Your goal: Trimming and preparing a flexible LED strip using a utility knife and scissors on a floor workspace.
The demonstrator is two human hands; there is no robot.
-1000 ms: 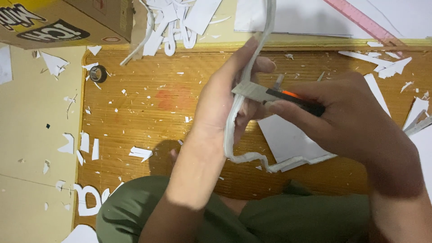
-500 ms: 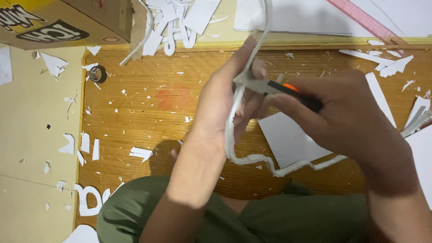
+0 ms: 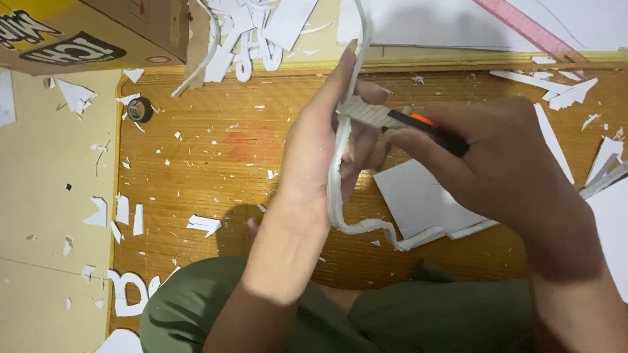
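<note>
Left hand [image 3: 320, 140] pinching a white foam strip [image 3: 337, 189], right hand [image 3: 484, 153] running a utility knife [image 3: 399, 121] against it.

Containers: one cardboard box [image 3: 98, 33] top left, flap side toward the camera; inside not visible, can't tell contents. White offcuts [image 3: 255, 29] piled just beside it. Strip stands roughly upright, top end above the left fingertips, running down along the palm side of the left hand, clamped between thumb and curled fingers [image 3: 366, 147]; the lower end curls right over the wooden mat [image 3: 196, 163] and touches a white foam sheet [image 3: 418, 199] lying there. Right fingers closed around the knife's dark handle, orange slider showing; the segmented blade points left and meets the strip just above the left fingers. Small tape roll [image 3: 139, 110] on the mat, well clear. Pink ruler [image 3: 523, 29] top right.
</note>
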